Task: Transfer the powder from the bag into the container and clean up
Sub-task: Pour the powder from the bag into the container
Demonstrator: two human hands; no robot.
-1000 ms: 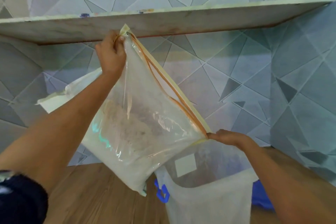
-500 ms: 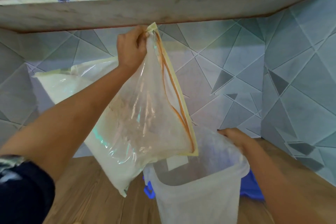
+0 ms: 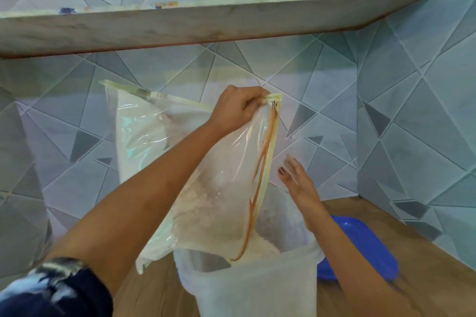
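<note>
In the head view, the left hand [image 3: 238, 108] is sitting just above the centre of the frame with its fingers curled tight, pinching the upper corner of a clear plastic bag [image 3: 206, 188] at its pale zip edge. The bag is hanging tilted, its opening edge with orange zip lines running down the right side from that pinched corner, and its lowest corner is dipping into the mouth of the translucent white container [image 3: 257, 288] at lower centre. Whitish powder [image 3: 262, 248] is lying heaped inside the container right under the bag's mouth, and more powder is clinging inside the bag's lower and left parts. The right hand [image 3: 296, 180] is hovering to the right of centre, just beside the bag's zip edge and above the container's far rim, its fingers spread open and gripping nothing; whether a fingertip is brushing the bag cannot be told through the motion blur. A blue lid [image 3: 360, 252] is lying on the wooden counter [image 3: 386, 226] at lower right, partly behind the right forearm and touching or just beside the container. A long shelf [image 3: 206, 23] is crossing the upper frame against the grey triangle-patterned wall [image 3: 425, 123]. A dark sleeve [image 3: 51, 296] is showing at the lower left corner.
</note>
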